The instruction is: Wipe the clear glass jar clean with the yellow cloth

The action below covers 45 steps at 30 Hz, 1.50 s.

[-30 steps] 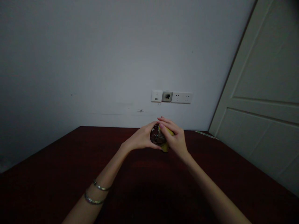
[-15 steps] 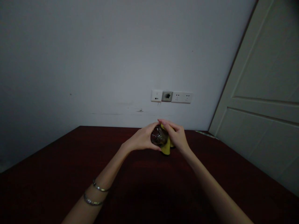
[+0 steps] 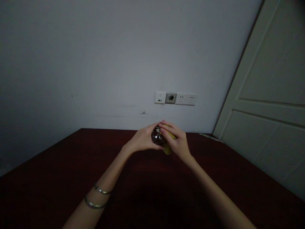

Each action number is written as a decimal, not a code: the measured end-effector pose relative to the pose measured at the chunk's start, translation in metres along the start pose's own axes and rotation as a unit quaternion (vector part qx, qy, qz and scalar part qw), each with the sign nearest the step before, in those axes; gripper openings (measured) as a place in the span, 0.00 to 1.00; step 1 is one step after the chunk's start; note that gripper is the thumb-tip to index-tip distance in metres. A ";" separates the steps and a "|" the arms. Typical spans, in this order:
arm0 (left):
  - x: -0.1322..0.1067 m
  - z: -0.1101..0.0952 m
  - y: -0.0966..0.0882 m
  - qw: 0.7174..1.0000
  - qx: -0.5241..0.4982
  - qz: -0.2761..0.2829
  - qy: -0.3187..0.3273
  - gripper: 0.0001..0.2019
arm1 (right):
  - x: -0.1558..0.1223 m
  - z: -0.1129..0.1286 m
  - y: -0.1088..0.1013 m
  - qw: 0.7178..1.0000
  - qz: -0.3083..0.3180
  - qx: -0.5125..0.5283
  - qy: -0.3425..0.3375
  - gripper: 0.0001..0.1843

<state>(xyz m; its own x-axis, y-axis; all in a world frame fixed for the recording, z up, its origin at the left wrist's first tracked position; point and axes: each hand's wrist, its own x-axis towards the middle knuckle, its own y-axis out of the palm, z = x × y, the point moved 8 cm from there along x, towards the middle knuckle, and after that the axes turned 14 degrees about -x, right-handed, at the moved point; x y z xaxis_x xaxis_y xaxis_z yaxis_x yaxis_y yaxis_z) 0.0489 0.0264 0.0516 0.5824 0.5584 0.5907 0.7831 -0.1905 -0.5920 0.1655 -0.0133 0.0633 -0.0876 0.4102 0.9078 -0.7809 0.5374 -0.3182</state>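
A clear, shiny, rounded vessel that looks like glass (image 3: 156, 136) is held above the dark red table (image 3: 147, 184). My left hand (image 3: 143, 139) wraps round its left side, thumb below and fingers above. In my right hand (image 3: 178, 140) is a yellow cloth (image 3: 167, 149), pressed against the vessel's right side. Part of the cloth hangs down below the fingers. The right fingers cover much of the vessel, and its exact kind is hard to make out in the dim light.
Behind the table rises a white wall (image 3: 119, 63) with a row of sockets (image 3: 186, 99) above the far edge. A pale panelled door (image 3: 269, 95) stands at the right. A flat patterned strip (image 3: 211, 137) lies at the table's far right corner.
My right hand and the cloth have shifted left across the vessel, covering more of it. The vessel has moved slightly left, and less of the cloth hangs below.
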 end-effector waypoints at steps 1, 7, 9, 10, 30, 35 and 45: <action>0.000 0.000 0.001 1.000 0.007 0.002 -0.003 0.47 | 0.001 -0.004 -0.001 1.000 -0.001 0.003 0.019 0.13; 0.000 -0.001 0.001 1.000 -0.010 -0.004 0.008 0.38 | -0.002 0.019 0.005 0.996 0.041 -0.021 -0.078 0.14; 0.000 -0.002 0.000 1.000 -0.023 -0.010 0.004 0.35 | -0.003 0.023 0.006 0.995 0.051 -0.012 -0.090 0.14; 0.000 -0.004 -0.001 0.999 -0.035 -0.010 0.001 0.36 | -0.002 0.021 0.005 0.996 0.045 -0.004 -0.075 0.14; 0.000 -0.004 0.007 0.928 -0.363 0.010 -0.079 0.31 | 0.001 -0.002 -0.012 0.982 -0.069 0.140 0.108 0.10; -0.001 0.001 0.009 0.925 -0.366 0.016 -0.098 0.29 | 0.000 -0.008 -0.010 0.982 -0.057 0.137 0.121 0.10; -0.001 -0.006 0.007 0.957 -0.276 0.016 -0.086 0.34 | 0.004 0.011 -0.016 0.995 -0.019 0.093 0.005 0.12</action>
<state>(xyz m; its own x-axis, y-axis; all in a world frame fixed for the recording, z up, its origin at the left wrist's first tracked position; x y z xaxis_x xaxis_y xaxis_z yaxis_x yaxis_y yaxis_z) 0.0553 0.0202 0.0501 0.6006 0.6609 0.4501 0.7891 -0.5808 -0.2001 0.1708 -0.0290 0.0749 -0.0502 0.4007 0.9148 -0.8849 0.4069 -0.2268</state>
